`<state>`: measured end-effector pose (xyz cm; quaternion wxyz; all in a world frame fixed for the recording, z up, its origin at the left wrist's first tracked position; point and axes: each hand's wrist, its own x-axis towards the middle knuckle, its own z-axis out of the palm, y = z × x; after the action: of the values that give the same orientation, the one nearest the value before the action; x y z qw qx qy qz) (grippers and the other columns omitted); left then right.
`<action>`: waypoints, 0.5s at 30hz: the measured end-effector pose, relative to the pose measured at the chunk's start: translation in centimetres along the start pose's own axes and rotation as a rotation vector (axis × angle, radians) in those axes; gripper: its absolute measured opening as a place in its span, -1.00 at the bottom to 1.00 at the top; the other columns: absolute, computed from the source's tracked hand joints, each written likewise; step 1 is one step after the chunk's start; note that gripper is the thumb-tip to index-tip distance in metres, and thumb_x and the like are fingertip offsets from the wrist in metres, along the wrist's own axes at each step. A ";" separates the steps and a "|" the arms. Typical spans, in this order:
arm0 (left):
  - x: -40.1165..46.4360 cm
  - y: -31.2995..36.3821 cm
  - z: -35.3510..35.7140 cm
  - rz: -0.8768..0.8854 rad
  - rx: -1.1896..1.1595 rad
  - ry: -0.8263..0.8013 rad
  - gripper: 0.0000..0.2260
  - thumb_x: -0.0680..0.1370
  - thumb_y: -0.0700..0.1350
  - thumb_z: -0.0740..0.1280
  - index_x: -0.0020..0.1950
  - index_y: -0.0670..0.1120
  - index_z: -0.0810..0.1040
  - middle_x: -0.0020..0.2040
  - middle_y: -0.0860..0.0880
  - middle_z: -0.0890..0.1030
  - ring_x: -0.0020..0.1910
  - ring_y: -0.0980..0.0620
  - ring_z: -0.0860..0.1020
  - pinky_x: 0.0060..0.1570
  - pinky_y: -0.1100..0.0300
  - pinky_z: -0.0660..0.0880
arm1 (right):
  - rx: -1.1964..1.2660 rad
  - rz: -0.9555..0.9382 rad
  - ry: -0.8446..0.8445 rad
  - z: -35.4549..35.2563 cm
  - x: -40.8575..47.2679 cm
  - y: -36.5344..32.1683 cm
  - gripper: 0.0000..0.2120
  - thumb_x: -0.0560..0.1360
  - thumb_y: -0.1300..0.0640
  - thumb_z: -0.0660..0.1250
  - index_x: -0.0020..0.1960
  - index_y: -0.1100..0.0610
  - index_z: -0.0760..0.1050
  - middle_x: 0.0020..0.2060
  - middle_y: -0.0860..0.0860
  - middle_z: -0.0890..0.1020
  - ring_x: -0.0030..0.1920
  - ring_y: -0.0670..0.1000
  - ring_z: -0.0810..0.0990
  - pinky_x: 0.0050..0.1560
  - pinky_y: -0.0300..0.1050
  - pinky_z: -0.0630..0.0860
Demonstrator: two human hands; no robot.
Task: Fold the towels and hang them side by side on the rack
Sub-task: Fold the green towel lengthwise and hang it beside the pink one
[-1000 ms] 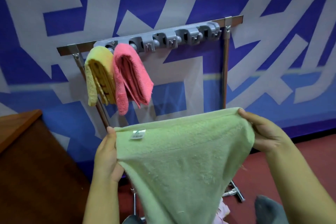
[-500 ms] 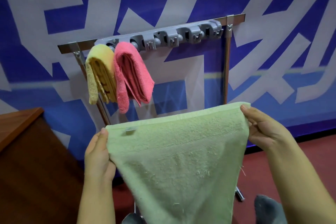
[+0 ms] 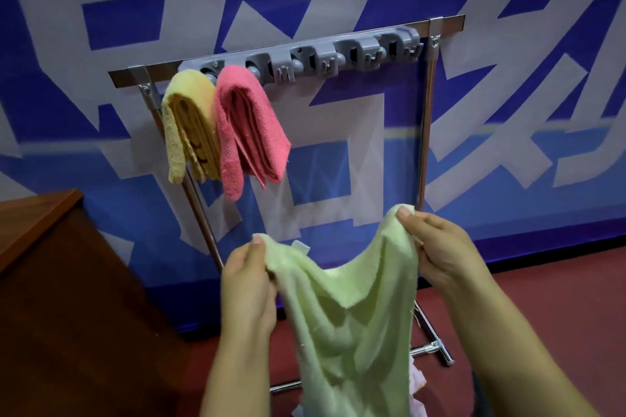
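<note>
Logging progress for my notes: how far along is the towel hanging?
Done: yellow towel and pink towel hang folded, side by side on the rack. In hand: left hand and right hand pinch the green towel, unfolded. Left: fold and hang it.

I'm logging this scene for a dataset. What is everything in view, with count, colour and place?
green towel: one, pale green, held up slack between both hands, below the rack's bar
pink towel: one, pink, folded, hung on the rack beside the yellow one
yellow towel: one, yellow, folded, hung at the rack's left end
rack: one, metal with a grey hook strip, against the wall
wooden furniture: one, brown, lower left
wall: blue and white pattern
floor: red
left hand: pinches a towel corner
right hand: pinches the other corner
</note>
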<state>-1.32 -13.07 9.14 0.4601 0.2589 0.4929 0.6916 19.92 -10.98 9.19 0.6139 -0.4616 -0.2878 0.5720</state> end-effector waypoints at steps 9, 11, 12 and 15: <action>-5.0 0.9 3.6 0.218 0.297 -0.283 -0.87 0.55 -0.18 0.30 -0.18 -0.17 0.45 -0.26 -0.17 0.57 -0.20 -0.10 0.58 -0.06 -0.21 0.53 | -0.250 -0.269 -0.088 3.7 -4.2 -0.6 -0.90 0.41 0.17 0.45 -0.27 0.14 0.61 -0.45 0.02 0.66 -0.41 -0.08 0.61 -0.37 -0.21 0.53; -5.3 0.9 3.7 0.246 0.364 -0.313 -0.87 0.54 -0.18 0.32 -0.21 -0.12 0.46 -0.29 -0.18 0.55 -0.24 -0.08 0.53 -0.09 -0.23 0.52 | -0.326 -0.319 -0.086 3.9 -4.7 -0.6 -0.90 0.39 0.13 0.47 -0.28 0.11 0.62 -0.38 0.06 0.68 -0.32 -0.05 0.63 -0.23 -0.11 0.56; -5.5 0.9 3.8 0.256 0.380 -0.336 -0.86 0.53 -0.17 0.33 -0.23 -0.10 0.46 -0.28 -0.21 0.55 -0.23 -0.09 0.53 -0.09 -0.22 0.52 | -0.350 -0.335 -0.084 3.9 -4.9 -0.7 -0.90 0.39 0.12 0.47 -0.28 0.10 0.62 -0.35 0.07 0.69 -0.30 -0.06 0.64 -0.19 -0.10 0.56; -6.0 1.1 3.9 0.311 0.433 -0.386 -0.86 0.46 -0.06 0.35 -0.23 -0.07 0.45 -0.24 -0.24 0.56 -0.25 -0.07 0.52 -0.14 -0.16 0.52 | -0.387 -0.354 -0.090 4.0 -5.3 -0.8 -0.91 0.39 0.11 0.47 -0.25 0.12 0.62 -0.31 0.07 0.69 -0.26 -0.06 0.64 -0.16 -0.12 0.57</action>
<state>4.04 -16.83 12.24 0.3682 0.5493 0.4866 0.5708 15.79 -15.11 12.47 0.5915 -0.4868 -0.4951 0.4099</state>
